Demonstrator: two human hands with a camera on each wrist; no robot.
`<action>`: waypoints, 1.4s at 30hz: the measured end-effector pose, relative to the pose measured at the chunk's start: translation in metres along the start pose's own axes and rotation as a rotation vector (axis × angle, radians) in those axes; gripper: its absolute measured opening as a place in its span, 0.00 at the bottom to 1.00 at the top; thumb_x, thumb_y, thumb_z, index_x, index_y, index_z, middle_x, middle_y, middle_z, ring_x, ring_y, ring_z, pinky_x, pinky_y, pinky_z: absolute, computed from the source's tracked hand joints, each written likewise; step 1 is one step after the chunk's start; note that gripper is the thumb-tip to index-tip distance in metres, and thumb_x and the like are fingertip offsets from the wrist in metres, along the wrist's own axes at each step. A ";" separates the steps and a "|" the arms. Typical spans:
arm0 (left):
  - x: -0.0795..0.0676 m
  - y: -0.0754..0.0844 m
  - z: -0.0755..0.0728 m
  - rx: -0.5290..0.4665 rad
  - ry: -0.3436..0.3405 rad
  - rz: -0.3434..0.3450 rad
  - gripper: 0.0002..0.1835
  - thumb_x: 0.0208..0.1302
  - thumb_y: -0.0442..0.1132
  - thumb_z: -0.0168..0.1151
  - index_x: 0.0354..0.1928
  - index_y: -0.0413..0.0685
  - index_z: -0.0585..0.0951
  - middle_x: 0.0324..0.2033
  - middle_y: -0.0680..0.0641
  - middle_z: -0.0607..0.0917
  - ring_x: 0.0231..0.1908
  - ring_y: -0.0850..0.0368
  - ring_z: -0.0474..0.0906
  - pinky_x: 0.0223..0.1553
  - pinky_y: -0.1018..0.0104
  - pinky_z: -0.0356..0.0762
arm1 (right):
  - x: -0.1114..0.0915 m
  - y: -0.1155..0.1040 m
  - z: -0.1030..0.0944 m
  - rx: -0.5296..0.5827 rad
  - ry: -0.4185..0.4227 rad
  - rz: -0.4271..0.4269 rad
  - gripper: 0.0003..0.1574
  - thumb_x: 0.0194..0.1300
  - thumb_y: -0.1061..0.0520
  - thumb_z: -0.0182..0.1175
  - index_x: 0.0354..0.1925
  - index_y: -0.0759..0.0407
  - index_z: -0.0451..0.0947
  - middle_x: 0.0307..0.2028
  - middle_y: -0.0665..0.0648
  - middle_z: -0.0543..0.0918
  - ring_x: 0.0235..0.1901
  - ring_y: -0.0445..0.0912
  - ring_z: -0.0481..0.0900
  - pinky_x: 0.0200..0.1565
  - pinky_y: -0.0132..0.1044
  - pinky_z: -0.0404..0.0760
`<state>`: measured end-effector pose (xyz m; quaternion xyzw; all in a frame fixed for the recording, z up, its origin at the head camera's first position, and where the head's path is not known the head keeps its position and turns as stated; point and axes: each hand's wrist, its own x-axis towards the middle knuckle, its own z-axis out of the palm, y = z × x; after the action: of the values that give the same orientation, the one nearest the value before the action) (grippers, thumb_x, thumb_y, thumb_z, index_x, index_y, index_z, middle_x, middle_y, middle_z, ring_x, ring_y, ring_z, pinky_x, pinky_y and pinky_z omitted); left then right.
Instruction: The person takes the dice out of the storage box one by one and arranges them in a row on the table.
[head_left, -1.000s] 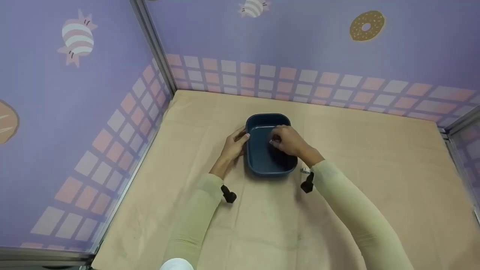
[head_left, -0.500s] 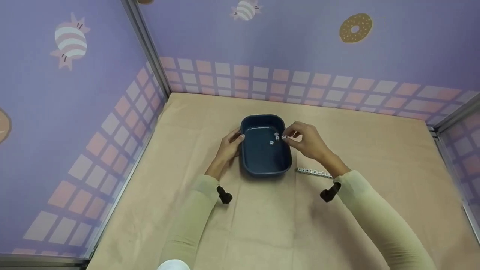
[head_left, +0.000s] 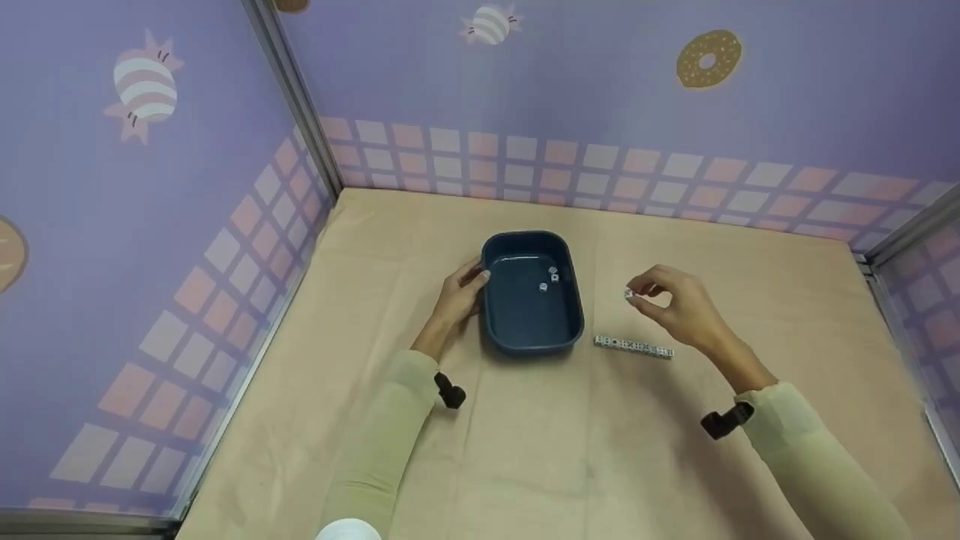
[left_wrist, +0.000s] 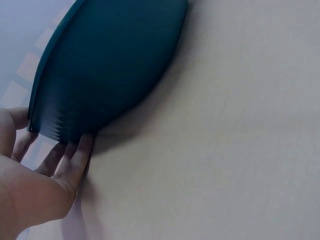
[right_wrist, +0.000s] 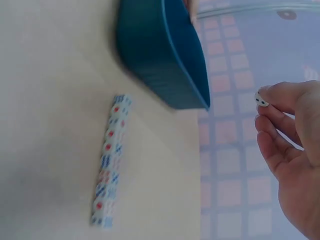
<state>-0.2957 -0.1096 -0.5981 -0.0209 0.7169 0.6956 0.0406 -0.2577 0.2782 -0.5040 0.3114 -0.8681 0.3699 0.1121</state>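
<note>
A dark blue rectangular plastic bin (head_left: 530,346) stands on the table, with several loose white dice (head_left: 544,286) on its floor. My left hand (head_left: 457,295) grips the bin's left side, thumb at the rim and fingers against the outer wall; the left wrist view shows those fingers (left_wrist: 75,162) along the wall. To the right of the bin, my right hand (head_left: 679,304) pinches a single die (head_left: 628,295) between thumb and fingertips, raised over the table. Just nearer to me than that hand lies a straight row of dice (head_left: 634,347), their red and blue pips visible in the right wrist view.
A beige cloth (head_left: 525,442) covers the table. Purple patterned panels (head_left: 600,82) enclose it at the back and sides, joined by metal posts (head_left: 300,97). A white round object (head_left: 349,529) shows at the bottom edge by the left sleeve.
My right hand has come out of the bin with a die and moved right, over the table beside the row of dice. The left hand keeps its hold on the bin.
</note>
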 end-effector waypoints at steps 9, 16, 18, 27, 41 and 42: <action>0.001 0.001 0.002 -0.017 0.021 -0.012 0.28 0.81 0.42 0.60 0.79 0.50 0.71 0.71 0.39 0.76 0.69 0.43 0.75 0.69 0.50 0.74 | -0.061 0.031 -0.021 -0.080 -0.012 0.096 0.09 0.65 0.69 0.73 0.43 0.62 0.87 0.40 0.52 0.87 0.38 0.49 0.86 0.42 0.38 0.86; 0.000 0.000 -0.001 0.004 0.021 0.006 0.28 0.81 0.42 0.60 0.78 0.49 0.71 0.71 0.38 0.76 0.70 0.42 0.73 0.70 0.49 0.73 | -0.103 0.051 -0.016 -0.094 -0.053 0.208 0.13 0.61 0.73 0.74 0.44 0.66 0.86 0.39 0.56 0.88 0.37 0.53 0.87 0.40 0.47 0.88; 0.000 0.000 -0.002 0.017 0.026 0.010 0.28 0.81 0.43 0.60 0.78 0.49 0.71 0.71 0.38 0.76 0.71 0.42 0.72 0.71 0.49 0.72 | -0.110 0.056 -0.012 -0.091 -0.061 0.234 0.13 0.61 0.74 0.73 0.44 0.67 0.86 0.39 0.57 0.87 0.37 0.54 0.86 0.40 0.46 0.88; -0.001 0.001 -0.001 0.060 0.012 0.008 0.29 0.82 0.45 0.59 0.79 0.50 0.69 0.73 0.39 0.74 0.73 0.43 0.70 0.74 0.50 0.66 | -0.118 0.068 0.002 -0.102 -0.139 0.333 0.09 0.66 0.70 0.71 0.45 0.66 0.86 0.39 0.57 0.84 0.39 0.50 0.84 0.42 0.37 0.86; 0.001 -0.001 0.000 0.048 0.013 -0.012 0.29 0.82 0.45 0.59 0.80 0.52 0.69 0.73 0.39 0.74 0.72 0.42 0.70 0.73 0.50 0.68 | -0.111 0.069 0.007 -0.107 -0.160 0.369 0.09 0.67 0.70 0.71 0.45 0.65 0.87 0.39 0.56 0.83 0.39 0.49 0.83 0.42 0.38 0.85; 0.001 -0.001 0.000 0.049 0.013 -0.011 0.29 0.82 0.45 0.59 0.80 0.51 0.69 0.73 0.39 0.74 0.73 0.42 0.70 0.73 0.50 0.68 | -0.111 0.069 0.007 -0.105 -0.160 0.371 0.09 0.67 0.70 0.71 0.46 0.65 0.87 0.39 0.56 0.84 0.39 0.49 0.83 0.42 0.38 0.85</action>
<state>-0.2963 -0.1100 -0.5993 -0.0287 0.7337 0.6776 0.0401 -0.2135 0.3610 -0.5958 0.1683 -0.9348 0.3125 -0.0110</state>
